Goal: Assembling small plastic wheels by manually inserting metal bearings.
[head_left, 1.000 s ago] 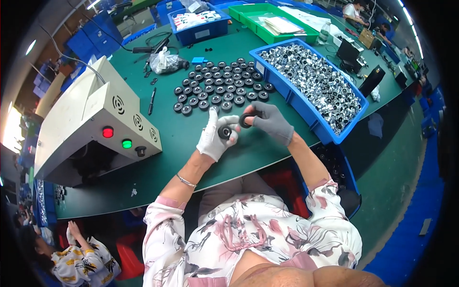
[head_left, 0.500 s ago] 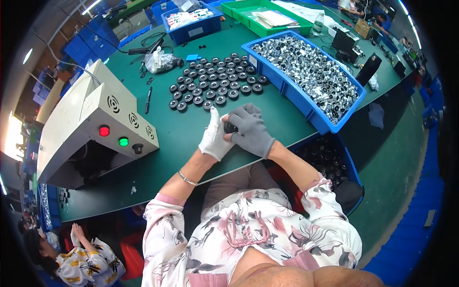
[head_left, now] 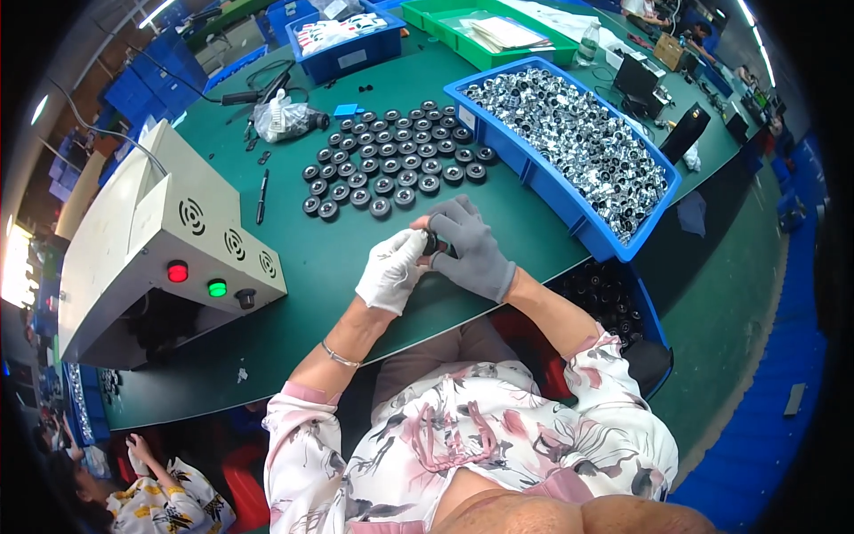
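Note:
My left hand (head_left: 391, 270) wears a white glove and my right hand (head_left: 471, 249) a grey glove. Together they pinch one small black round part (head_left: 433, 242) just above the green table (head_left: 356, 258) near its front edge. Beyond the hands, several rows of like black round parts (head_left: 391, 165) lie on the table. A long blue bin (head_left: 569, 147) full of shiny metal parts stands to the right of the rows.
A beige machine (head_left: 160, 249) with a red and a green lamp stands at the left. A black pen (head_left: 261, 196) and a clear bag (head_left: 280, 120) lie behind it. A lower blue bin (head_left: 614, 307) with dark parts sits by my right elbow. Another person sits at bottom left.
Both hands stayed together on the black part and shifted slightly toward me; the head camera tilted, moving the whole scene down in view.

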Demonstrator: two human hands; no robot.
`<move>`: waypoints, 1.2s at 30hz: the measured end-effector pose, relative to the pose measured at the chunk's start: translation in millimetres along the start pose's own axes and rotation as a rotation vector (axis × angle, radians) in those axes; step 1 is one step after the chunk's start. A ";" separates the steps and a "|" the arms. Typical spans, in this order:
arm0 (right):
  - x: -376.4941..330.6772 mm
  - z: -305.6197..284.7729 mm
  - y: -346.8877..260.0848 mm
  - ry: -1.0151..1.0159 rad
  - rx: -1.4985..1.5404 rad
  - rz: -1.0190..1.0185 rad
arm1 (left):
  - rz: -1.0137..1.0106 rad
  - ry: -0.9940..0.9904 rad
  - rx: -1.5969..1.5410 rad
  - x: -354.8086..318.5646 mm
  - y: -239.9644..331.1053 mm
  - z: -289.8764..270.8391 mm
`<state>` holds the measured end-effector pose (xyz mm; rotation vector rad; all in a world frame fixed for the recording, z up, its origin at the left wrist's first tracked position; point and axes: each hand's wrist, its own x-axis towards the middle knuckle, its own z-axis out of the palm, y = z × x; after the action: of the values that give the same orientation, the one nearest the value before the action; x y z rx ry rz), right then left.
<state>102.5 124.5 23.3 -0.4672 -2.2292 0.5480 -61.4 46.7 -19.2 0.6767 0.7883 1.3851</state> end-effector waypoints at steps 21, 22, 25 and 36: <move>12.6 1.1 15.3 -0.041 0.030 -0.040 | -0.009 0.033 -0.171 0.0 11.3 19.7; 13.3 1.6 12.5 -0.034 0.007 -0.013 | 0.009 0.057 -0.120 2.4 7.7 7.3; 6.6 0.5 7.3 0.041 -0.006 -0.078 | 0.090 0.096 0.017 1.6 5.8 13.3; -78.6 -33.2 -27.9 0.170 1.002 0.455 | -0.061 0.089 0.060 0.9 10.4 19.0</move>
<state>173.1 70.3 10.5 -0.4413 -1.4168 1.6599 -52.1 49.1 0.1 0.6358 0.9165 1.3481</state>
